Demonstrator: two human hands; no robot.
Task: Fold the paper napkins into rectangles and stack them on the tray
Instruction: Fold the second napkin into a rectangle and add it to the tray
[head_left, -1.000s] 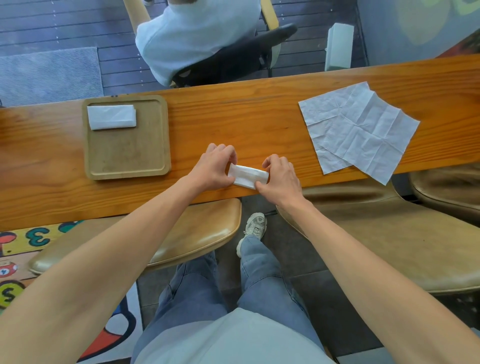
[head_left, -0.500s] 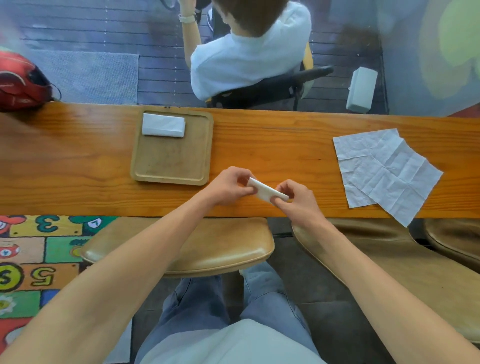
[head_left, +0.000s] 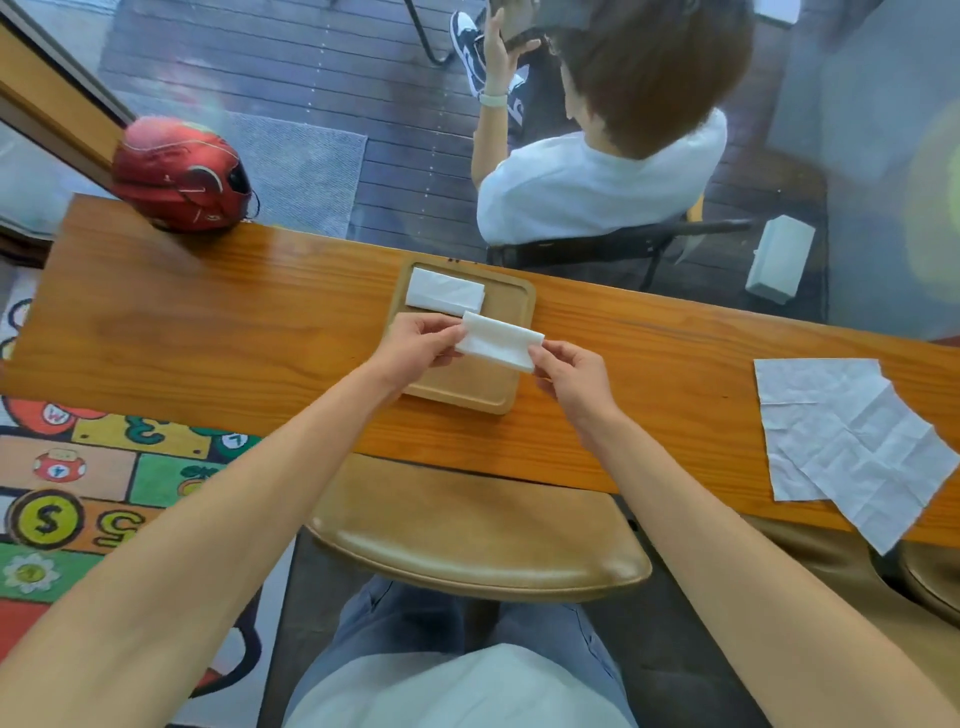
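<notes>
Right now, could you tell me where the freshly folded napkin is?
In the head view, the folded napkin is held between the left hand and right hand above the wooden tray, just nearer than the stacked napkin.

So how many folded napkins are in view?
2: one folded napkin on the tray, one held napkin between both hands above it. More may lie stacked underneath.

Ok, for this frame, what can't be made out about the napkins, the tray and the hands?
- Folded napkin, head view: its underside and layer count; both ends sit under the left hand and right hand.
- Tray: its middle is behind the held napkin and hands.
- Stacked napkin on the tray: too flat to count pieces.
- Unfolded napkins: overlapping, so their number is unclear.
</notes>
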